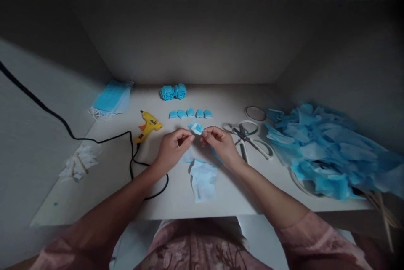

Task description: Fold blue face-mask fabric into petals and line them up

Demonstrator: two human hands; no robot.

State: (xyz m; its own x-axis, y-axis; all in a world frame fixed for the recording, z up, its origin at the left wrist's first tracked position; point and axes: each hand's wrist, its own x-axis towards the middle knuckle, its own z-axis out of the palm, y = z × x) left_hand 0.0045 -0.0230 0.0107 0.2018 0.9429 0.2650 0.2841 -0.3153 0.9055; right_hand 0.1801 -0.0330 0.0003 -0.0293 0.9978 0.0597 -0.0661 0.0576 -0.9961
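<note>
Between my two hands is a small folded piece of blue and white mask fabric (196,127). My left hand (173,148) is closed in a pinch at its lower left edge, thumb and index finger meeting. From the other side my right hand (222,145) pinches the right edge, and a bit of blue shows under its palm. Just beyond lies a row of several small folded blue petals (190,112). A pale blue fabric sheet (203,181) rests on the table below my hands.
A yellow glue gun (147,126) with a black cord (131,152) lies left. Two blue fabric roses (173,92) sit behind. Blue masks (110,97) and white scraps (80,162) are further left. Scissors (249,138), a ring (255,113) and a blue fabric heap (331,148) lie right.
</note>
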